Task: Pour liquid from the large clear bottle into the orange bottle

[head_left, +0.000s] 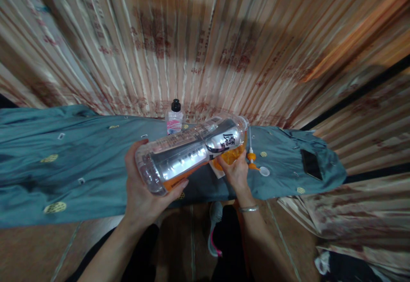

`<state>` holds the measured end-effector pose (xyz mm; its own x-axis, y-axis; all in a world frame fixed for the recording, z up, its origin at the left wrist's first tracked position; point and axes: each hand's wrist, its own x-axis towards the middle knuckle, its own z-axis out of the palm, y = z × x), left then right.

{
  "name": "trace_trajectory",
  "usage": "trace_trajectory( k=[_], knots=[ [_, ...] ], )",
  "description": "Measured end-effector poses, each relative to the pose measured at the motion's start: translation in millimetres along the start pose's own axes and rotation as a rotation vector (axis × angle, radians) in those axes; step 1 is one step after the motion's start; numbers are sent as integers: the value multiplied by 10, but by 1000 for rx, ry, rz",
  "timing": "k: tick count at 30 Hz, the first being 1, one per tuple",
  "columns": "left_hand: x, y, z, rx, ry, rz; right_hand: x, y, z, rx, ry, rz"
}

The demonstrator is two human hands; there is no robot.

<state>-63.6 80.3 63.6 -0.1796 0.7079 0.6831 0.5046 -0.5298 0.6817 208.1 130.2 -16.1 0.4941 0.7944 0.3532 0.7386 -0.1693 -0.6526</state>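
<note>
A large clear plastic bottle (pixel 192 156) with a silver label lies tilted in the air, its base to the left and its neck to the right. Wrapped round the base end is my left hand (pixel 144 192). My right hand (pixel 237 173) grips an orange see-through bottle (pixel 229 157) under the neck end of the big bottle, which hides most of it. Whether the two mouths touch, I cannot tell. Just right of my right hand lies an orange pump head (pixel 252 157) with a clear tube. A small round white cap (pixel 264 171) sits beside it.
A teal patterned cloth (pixel 86 166) covers the narrow table. Behind the big bottle stands a small pink-labelled bottle (pixel 174 121) with a black cap. A black phone (pixel 310 163) lies at the right end. Pleated curtains (pixel 198 47) hang along the back, with dark poles (pixel 358 96) at right.
</note>
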Motion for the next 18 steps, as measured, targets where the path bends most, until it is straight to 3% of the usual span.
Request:
trace_trajectory(
  k=[18],
  knots=[
    [14,-21,12,-11,-2,12,3,45,28,17,21,-24]
  ],
)
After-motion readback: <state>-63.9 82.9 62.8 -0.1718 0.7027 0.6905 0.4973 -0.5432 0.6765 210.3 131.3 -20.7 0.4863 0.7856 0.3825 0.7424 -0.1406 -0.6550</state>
